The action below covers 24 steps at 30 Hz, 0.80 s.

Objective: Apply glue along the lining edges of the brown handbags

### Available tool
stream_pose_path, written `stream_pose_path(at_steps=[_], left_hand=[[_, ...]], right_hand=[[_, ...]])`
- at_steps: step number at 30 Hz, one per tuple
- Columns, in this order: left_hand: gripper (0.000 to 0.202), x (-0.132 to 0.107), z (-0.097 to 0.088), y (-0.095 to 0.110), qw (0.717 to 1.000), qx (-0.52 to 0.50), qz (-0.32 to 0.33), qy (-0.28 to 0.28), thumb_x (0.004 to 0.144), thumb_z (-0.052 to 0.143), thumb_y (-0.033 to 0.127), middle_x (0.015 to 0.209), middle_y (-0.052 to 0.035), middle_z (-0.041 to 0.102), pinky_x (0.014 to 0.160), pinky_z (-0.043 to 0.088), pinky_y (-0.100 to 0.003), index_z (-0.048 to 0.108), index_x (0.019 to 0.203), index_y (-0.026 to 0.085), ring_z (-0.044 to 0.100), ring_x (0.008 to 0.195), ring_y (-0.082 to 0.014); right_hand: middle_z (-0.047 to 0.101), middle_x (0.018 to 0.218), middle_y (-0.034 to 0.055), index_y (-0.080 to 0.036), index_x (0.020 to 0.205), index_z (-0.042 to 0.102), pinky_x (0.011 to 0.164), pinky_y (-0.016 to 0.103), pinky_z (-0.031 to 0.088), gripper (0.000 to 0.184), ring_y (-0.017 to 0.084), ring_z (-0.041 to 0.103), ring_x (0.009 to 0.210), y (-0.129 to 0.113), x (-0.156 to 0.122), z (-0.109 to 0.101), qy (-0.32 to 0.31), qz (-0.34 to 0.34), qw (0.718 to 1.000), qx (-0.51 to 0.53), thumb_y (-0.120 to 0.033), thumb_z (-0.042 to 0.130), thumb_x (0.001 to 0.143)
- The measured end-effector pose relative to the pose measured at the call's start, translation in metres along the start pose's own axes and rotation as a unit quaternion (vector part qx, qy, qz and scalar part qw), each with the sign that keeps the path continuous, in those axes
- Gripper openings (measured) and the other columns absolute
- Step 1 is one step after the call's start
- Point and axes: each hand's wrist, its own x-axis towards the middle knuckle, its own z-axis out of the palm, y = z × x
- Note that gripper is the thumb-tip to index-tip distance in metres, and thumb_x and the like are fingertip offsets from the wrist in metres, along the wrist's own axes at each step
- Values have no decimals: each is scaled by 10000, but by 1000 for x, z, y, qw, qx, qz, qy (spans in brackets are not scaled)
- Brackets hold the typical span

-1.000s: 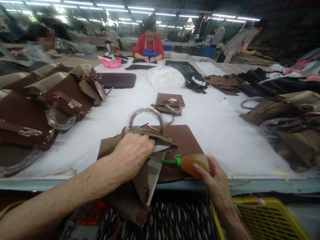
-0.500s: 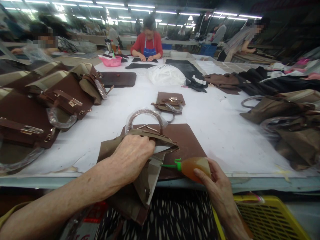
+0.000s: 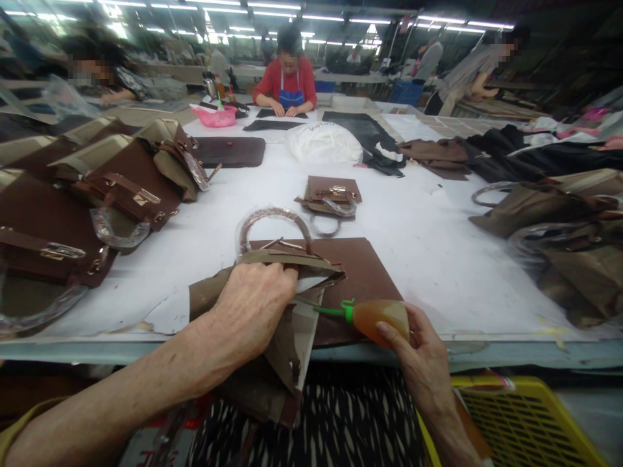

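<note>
My left hand [image 3: 257, 305] is closed on the olive-brown lining of a handbag [image 3: 214, 292] at the table's front edge, its fingertips hidden in the folds. The bag's round handle [image 3: 275, 214], wrapped in clear plastic, stands up behind that hand. My right hand [image 3: 423, 350] grips a squeeze bottle [image 3: 382, 321] of amber liquid, lying nearly level. Its green nozzle [image 3: 331, 311] points left, with the tip at the pale edge of the lining; whether it touches I cannot tell. A flat brown panel [image 3: 360, 272] of the bag lies on the table behind the bottle.
Several brown handbags [image 3: 121, 194] stand at the left, and more bags [image 3: 564, 240] lie at the right. A small brown bag [image 3: 333, 191] sits ahead, before a white plastic bundle [image 3: 324, 143]. Across the table a co-worker [image 3: 287, 78] handles dark pieces. A yellow basket [image 3: 535, 415] is below right.
The handbag and my left hand have shifted slightly left. The bottle's tip stays by the lining's edge, and both hands keep their hold.
</note>
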Motion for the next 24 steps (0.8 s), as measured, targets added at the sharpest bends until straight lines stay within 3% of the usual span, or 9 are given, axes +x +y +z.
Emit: stream_pose_path(at_steps=[4, 9, 16, 24], left_hand=[[157, -5, 4, 7, 1000, 5, -31, 0, 785, 428, 109, 664, -87, 611, 527, 483, -343, 571, 846, 128, 624, 625, -261], [168, -11, 10, 12, 1000, -15, -18, -18, 783, 413, 94, 659, -81, 609, 534, 488, -352, 573, 811, 137, 626, 635, -263], [139, -10, 14, 11, 999, -16, -21, -22, 796, 428, 137, 677, -84, 608, 581, 484, -334, 558, 847, 133, 626, 686, -250], [167, -12, 16, 11, 1000, -10, -12, -21, 800, 408, 121, 699, -89, 616, 557, 472, -319, 564, 859, 129, 627, 673, -243]], right_hand=[[611, 1006, 32, -219, 1059, 518, 810, 317, 447, 453, 238, 570, 912, -1, -3, -5, 1, 12, 1000, -9, -447, 677, 701], [648, 913, 36, -196, 997, 554, 735, 283, 472, 431, 234, 584, 861, -9, -3, -10, -5, 35, 999, -12, -471, 667, 685], [644, 899, 30, -188, 981, 557, 737, 267, 473, 398, 219, 577, 849, -10, 1, -5, -14, 30, 999, 4, -440, 673, 696], [656, 903, 33, -194, 1016, 549, 720, 266, 486, 410, 225, 596, 836, -12, -7, -14, -57, 47, 997, 9, -429, 673, 703]])
